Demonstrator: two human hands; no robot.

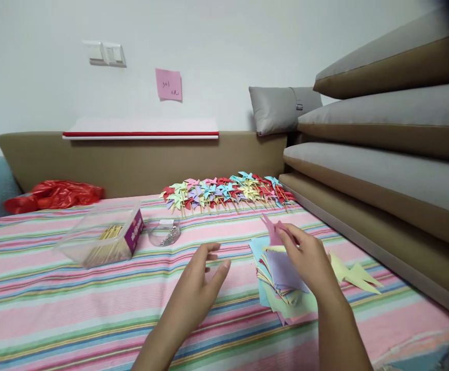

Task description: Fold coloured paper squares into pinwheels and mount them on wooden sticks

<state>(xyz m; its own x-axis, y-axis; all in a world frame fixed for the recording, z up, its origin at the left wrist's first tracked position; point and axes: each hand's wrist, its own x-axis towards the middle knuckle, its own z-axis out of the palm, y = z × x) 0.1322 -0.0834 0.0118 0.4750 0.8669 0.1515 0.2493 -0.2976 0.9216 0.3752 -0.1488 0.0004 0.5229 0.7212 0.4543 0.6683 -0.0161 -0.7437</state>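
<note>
My right hand [305, 257] pinches a pink piece of cut paper [274, 232] whose pointed strips stick out to the left. It is above a stack of coloured paper squares [284, 268], with a purple sheet near the top and yellow, blue and green ones under it. Between that stack and the plastic box, my left hand [201, 283] hovers with fingers and thumb apart, holding nothing. Right of my right wrist, yellow cut paper [358, 275] with pointed strips lies on the striped cloth.
Finished paper pinwheels on sticks [226, 190] lie in rows at the back. On the left stand a clear box of wooden sticks [108, 242] and a round clear container of small metal pieces [166, 233]. A red plastic bag [58, 196] and stacked cushions [382, 180] flank the striped cloth [73, 309].
</note>
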